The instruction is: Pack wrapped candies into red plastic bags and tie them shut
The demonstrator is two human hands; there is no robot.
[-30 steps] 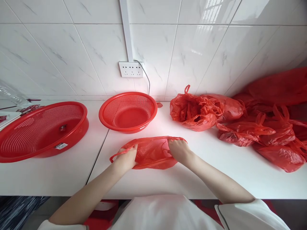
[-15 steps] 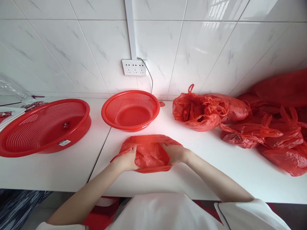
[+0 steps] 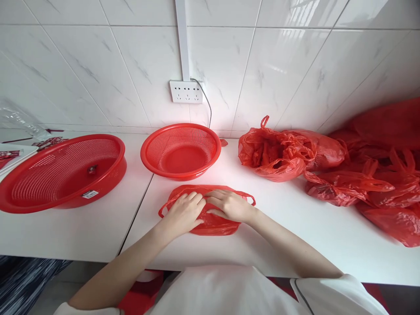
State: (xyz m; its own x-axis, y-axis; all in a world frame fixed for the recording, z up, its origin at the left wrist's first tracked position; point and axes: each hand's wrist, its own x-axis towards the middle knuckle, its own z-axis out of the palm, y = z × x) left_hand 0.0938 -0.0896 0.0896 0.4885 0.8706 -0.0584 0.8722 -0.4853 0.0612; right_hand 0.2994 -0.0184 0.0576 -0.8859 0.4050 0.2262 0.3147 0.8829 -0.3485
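Note:
A thin red plastic bag [image 3: 213,225] lies flattened on the white table in front of me, its handle loops out at both sides. My left hand [image 3: 187,210] is over the bag's left half, its fingers bent downward and its thumb apart from them. On the other half rests my right hand [image 3: 231,205], fingers reaching left across the bag's mouth with the thumb held apart. Both hands touch the bag from above, and their fingertips come close together near its middle. Neither hand visibly pinches the plastic.
Behind the bag stands a red perforated basin [image 3: 180,170]. A bigger red basin [image 3: 105,188] to the left holds a small packet [image 3: 92,169]. An open red bag [image 3: 272,170] and several filled red bags [image 3: 348,188] occupy the right. A socket strip [image 3: 186,92] is on the tiled wall.
Both hands have come out of the bag's mouth and moved inward onto its top. The bag's opening, spread wide before, now lies flatter, and its side loops show.

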